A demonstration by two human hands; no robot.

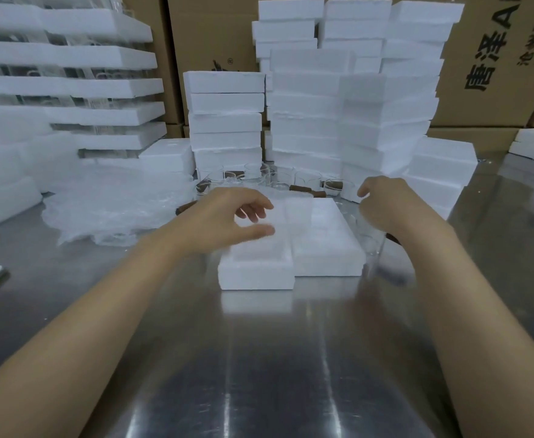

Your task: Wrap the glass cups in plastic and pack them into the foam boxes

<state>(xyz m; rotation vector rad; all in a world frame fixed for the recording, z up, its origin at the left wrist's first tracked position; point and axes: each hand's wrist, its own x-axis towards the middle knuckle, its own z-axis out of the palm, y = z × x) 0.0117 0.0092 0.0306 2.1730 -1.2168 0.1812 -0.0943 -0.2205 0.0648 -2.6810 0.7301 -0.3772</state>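
Two bare forearms come in from the near edge over a shiny steel table.

A little farther, in the middle of the table, two white foam boxes lie side by side and touch each other: the left foam box is nearer, and the right foam box sits slightly farther.

The left hand hovers over the far part of the left foam box. Its thumb and fingers are curved and stand apart like a wide letter C, and nothing is plainly seen between them. The spot under it is pale and blurred.

The right hand is just right of the right foam box, with its fingers curled down and to the left. A clear glass cup stands upright directly under this hand, just beside the box. The blur does not let one tell whether the hand holds it.

To the left lies a crumpled pile of plastic film. Behind the hands, a row of empty glass cups stands with some brown pieces among them.

At the far side rise tall stacks of foam boxes, and cardboard cartons stand behind them.
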